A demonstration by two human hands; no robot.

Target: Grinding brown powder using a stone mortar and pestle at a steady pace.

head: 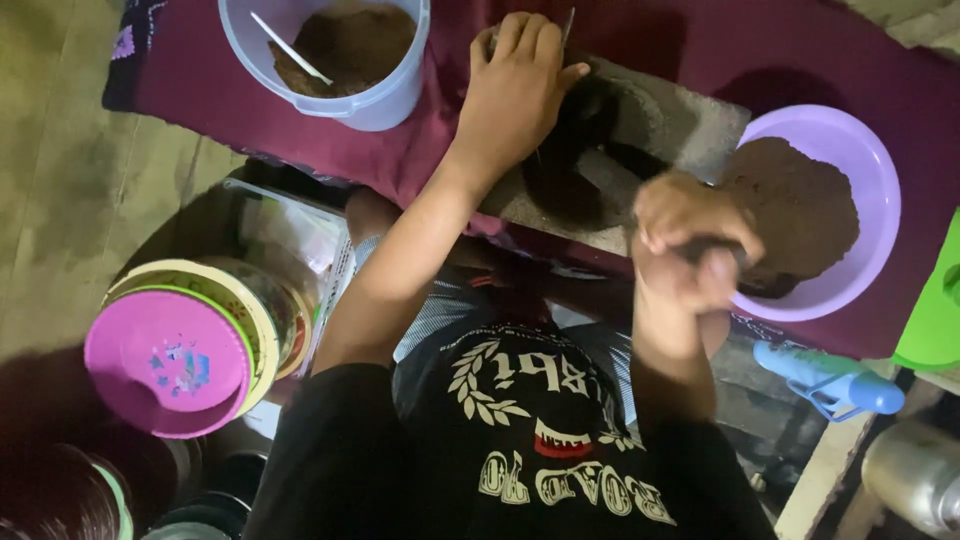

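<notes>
At the far left, a stack of round lids topped by a pink lid (165, 362) is seen low beside the person's knee, well apart from the work. Further up, a white bucket (385, 95) of brown powder with a white spoon (290, 48) in it is set on the maroon cloth (760, 45), near the cloth's left edge. The left hand (518, 85) is laid flat, fingers together, on the far rim of a grey stone slab (690, 125), over a dark mass that is being pressed there. The right hand (685, 240) is closed round a dark handle; what tool it belongs to cannot be told, as it is blurred. It is held at the slab's near right corner, just beside the rim of a lilac bowl (860, 150) heaped with brown powder. Little bare cloth is left between slab and bowl.
</notes>
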